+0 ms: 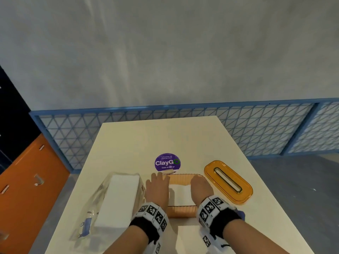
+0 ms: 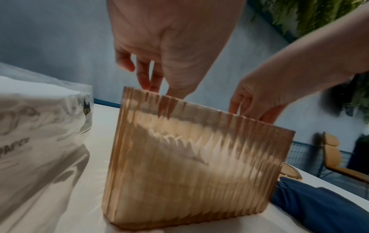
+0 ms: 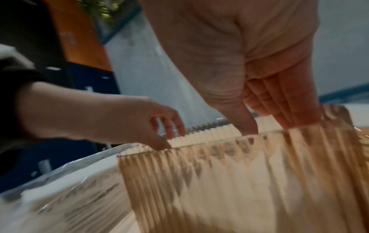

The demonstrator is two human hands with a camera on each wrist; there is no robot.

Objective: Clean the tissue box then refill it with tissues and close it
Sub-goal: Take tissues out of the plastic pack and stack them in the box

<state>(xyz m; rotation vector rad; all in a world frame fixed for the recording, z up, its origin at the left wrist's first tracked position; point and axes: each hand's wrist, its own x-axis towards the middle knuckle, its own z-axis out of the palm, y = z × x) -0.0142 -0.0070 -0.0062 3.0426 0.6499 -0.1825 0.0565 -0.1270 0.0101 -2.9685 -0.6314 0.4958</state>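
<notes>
Nearest me, a loose white tissue sheet (image 1: 187, 235) lies flat on the counter (image 1: 256, 226), right between my wrists. Just past it, both my hands are down in the open tissue box (image 1: 180, 210), the ribbed amber one standing at mid-counter. My left hand (image 1: 157, 189) has its fingers dipping over the left end of the rim, fairly straight and relaxed; I see nothing pinched, so that grip reads as loose and holding nothing. My right hand (image 1: 201, 189) goes in at the right end, fingers together and extended downward, pressing rather than clutching. Between them a white stack of tissues (image 1: 180, 196) sits inside the box, and through the ribbed wall in the left wrist view it looks seated a little unevenly, though blur makes that hard to call.

So I judge I'm in the refill step, tamping the stack level. To my left the plastic refill pack (image 1: 111, 204) lies beside the box, still holding tissues. To the right, well clear of my hands, the orange lid (image 1: 228, 182) rests flat with its slot up. Farther back there's a purple sticker (image 1: 167, 162).

Next I want the stack flat below the rim, then my right hand over to the lid, aligned squarely and pressed on.
</notes>
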